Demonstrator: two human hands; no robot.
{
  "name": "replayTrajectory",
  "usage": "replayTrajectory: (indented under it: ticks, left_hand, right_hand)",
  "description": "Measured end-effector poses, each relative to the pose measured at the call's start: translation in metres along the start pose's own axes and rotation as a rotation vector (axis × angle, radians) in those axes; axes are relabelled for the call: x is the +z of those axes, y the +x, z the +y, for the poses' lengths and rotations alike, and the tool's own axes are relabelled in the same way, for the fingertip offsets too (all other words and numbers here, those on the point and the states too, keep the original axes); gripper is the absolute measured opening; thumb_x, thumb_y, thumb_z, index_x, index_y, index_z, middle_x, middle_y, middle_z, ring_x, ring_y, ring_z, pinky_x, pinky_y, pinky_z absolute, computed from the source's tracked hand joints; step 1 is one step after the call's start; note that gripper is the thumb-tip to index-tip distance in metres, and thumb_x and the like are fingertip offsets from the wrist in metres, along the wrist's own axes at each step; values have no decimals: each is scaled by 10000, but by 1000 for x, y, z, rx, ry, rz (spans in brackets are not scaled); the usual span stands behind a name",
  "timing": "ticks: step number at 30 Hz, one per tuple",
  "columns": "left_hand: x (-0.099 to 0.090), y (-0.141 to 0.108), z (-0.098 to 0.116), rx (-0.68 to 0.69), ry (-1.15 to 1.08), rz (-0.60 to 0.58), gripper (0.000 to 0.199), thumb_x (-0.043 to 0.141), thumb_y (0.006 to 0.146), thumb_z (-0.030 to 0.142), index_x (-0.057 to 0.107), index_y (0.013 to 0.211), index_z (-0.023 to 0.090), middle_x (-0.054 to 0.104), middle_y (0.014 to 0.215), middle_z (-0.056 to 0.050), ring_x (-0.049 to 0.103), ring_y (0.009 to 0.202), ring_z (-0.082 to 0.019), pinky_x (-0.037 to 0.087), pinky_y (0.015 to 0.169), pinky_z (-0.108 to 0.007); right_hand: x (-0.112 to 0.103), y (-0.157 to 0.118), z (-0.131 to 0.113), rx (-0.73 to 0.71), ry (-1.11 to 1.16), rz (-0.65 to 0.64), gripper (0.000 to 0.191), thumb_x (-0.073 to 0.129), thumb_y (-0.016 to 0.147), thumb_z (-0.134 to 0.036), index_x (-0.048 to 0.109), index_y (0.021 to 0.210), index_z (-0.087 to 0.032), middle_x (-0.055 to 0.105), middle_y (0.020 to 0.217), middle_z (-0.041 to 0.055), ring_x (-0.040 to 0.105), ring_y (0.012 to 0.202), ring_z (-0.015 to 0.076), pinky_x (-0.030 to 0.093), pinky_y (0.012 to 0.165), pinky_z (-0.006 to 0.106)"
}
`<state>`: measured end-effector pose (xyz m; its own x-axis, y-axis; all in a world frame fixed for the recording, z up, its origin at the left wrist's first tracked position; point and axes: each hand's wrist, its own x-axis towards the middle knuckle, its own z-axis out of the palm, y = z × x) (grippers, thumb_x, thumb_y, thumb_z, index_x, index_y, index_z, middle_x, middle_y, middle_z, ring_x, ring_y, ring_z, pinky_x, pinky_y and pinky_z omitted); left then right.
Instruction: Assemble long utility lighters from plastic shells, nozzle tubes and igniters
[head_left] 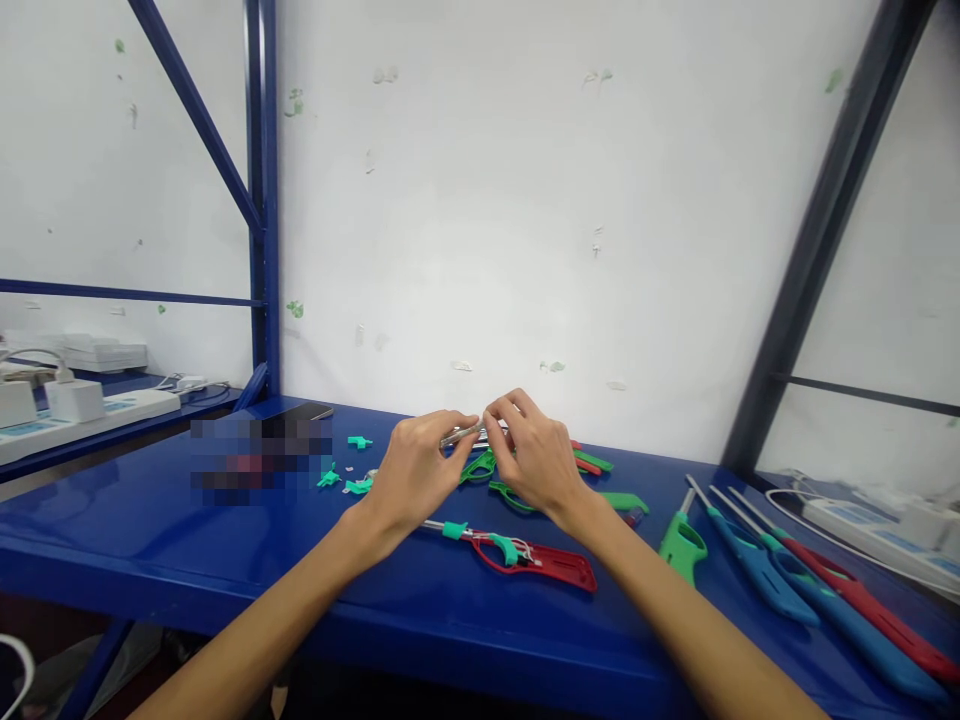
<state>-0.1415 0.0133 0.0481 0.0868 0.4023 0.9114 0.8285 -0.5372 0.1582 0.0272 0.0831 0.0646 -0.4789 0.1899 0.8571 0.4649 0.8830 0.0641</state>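
My left hand [416,465] is closed on a slim, shiny metal tube [456,436], held above the blue table [420,610]. The fingertips of my right hand [534,450] are pinched together at the tube's right end; whatever small piece they grip is too small to make out. Below my hands lies an opened long lighter with a red half-shell [566,568], a teal trigger [506,548], thin white wires and a metal barrel. Green lighter shells [480,466] lie behind my hands, partly hidden by them.
Small teal plastic parts [328,478] are scattered left of my hands. At the right lie several long lighters, among them a green one [682,548] and a red one [874,600]. Power strips [862,530] stand at the sides. Blue frame posts [262,200] and a white wall bound the table.
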Motion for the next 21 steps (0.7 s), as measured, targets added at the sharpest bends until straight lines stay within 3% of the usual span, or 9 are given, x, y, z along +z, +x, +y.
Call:
replayTrajectory:
  ticks: [9,21]
  left_hand:
    - [-8,4,-1,-88,-4,-4,213,642,1035,347,705,1093,153,741,974,-33,691,745,-130,618,735,-318]
    - [-8,5,-1,-55,-32,-26,217,639,1037,355,711,1080,155,746,983,-37,697,756,-130,618,726,-309]
  right_hand:
    - [-2,1,3,-16,48,-54,121,564,1063,-228,634,991,-163,644,927,5,617,755,137,539,673,285]
    - [1,-1,5,-5,-14,-71,113,596,1053,-255,650,1019,-162,651,943,9,607,725,126,536,644,271]
